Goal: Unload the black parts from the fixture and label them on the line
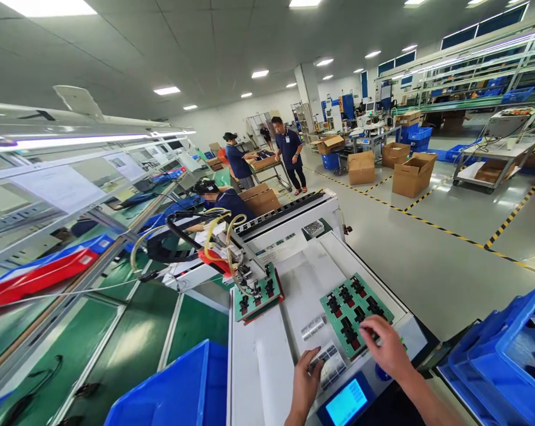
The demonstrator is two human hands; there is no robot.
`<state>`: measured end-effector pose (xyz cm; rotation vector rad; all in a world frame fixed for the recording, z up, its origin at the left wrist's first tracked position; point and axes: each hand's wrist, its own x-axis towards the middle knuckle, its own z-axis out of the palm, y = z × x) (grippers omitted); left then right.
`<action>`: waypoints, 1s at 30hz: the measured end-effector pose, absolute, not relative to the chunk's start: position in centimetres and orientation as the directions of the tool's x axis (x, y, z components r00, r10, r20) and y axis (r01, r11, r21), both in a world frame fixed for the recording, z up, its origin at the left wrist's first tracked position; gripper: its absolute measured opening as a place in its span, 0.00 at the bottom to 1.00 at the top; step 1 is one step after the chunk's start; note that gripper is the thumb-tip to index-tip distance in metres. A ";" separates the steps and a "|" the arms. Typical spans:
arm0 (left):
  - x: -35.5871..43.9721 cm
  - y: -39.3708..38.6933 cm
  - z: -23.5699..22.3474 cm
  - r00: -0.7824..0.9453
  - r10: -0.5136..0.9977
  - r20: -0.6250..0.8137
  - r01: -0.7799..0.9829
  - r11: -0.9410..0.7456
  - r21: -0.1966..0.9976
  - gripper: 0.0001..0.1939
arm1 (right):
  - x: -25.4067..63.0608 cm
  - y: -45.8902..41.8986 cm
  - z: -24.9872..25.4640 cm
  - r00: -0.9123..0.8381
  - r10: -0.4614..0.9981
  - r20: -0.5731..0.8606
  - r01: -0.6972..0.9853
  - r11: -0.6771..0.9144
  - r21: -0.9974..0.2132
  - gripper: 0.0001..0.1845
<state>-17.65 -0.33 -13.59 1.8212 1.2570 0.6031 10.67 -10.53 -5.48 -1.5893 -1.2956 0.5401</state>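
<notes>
My left hand (306, 381) is at a silver sheet marked off in rectangles (333, 365), with thumb and fingers closed near its left edge. A small dark spot shows between the fingertips; I cannot make out what it is. My right hand (386, 346) is curled with thumb and forefinger close together, over the lower right part of a green fixture plate (338, 299). Several black clamp-like parts (349, 331) sit on that plate. Whatever the right fingertips hold, if anything, is hidden. A smaller silver piece (313, 327) lies left of the plate.
A machine head with yellow hoses (243, 269) stands over a second green fixture plate (258, 299). A lit blue screen (347, 403) is at the front. Blue bins stand left (174, 384) and right (484, 355). Co-workers (289, 151) and cardboard boxes (413, 174) are farther back.
</notes>
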 end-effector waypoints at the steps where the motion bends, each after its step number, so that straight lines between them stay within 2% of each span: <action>1: -17.9 -0.6 -13.1 0.375 0.926 -0.054 0.502 -0.154 0.851 0.27 | 9.6 -9.8 -4.8 0.211 0.957 0.198 0.487 0.072 -0.870 0.15; 3: -18.5 -0.9 -12.1 0.365 0.930 -0.036 0.451 -0.143 0.881 0.30 | 7.5 -8.6 -4.1 0.026 0.991 0.128 0.505 0.098 -0.858 0.15; 5: -18.7 -1.1 -11.1 0.367 0.930 -0.016 0.401 -0.143 0.905 0.30 | 5.8 -7.7 -4.1 -0.051 0.996 0.077 0.519 0.092 -0.850 0.16; 9: -18.3 -1.2 -9.5 0.347 0.937 0.039 0.323 -0.159 0.933 0.26 | 4.5 -6.9 -4.5 -0.020 0.996 0.082 0.469 0.082 -0.879 0.08; 12: -17.4 -1.2 -8.5 0.311 0.948 0.065 0.266 -0.152 0.952 0.23 | 4.4 -6.6 -4.7 0.015 0.992 0.122 0.422 0.104 -0.900 0.07; 15: -16.8 -1.3 -7.8 0.277 0.959 0.055 0.244 -0.125 0.962 0.24 | 4.3 -6.5 -5.2 0.022 0.988 0.151 0.452 0.125 -0.883 0.07; 18: -16.6 -1.4 -7.6 0.252 0.967 0.035 0.250 -0.100 0.963 0.25 | 4.3 -6.4 -6.1 0.012 0.977 0.213 0.537 0.173 -0.826 0.07; 21: -16.7 -1.5 -7.7 0.228 0.974 0.014 0.251 -0.072 0.965 0.26 | 4.4 -6.4 -7.1 -0.044 0.942 0.332 0.626 0.285 -0.726 0.13; 25: -16.6 -1.5 -8.0 0.205 0.979 -0.013 0.255 -0.040 0.966 0.28 | 4.4 -7.0 -7.3 -0.085 0.887 0.453 0.654 0.393 -0.647 0.15; 30: -16.4 -1.7 -7.9 0.197 0.980 -0.029 0.268 -0.026 0.963 0.29 | 4.0 -8.0 -6.8 -0.005 0.891 0.454 0.563 0.378 -0.735 0.12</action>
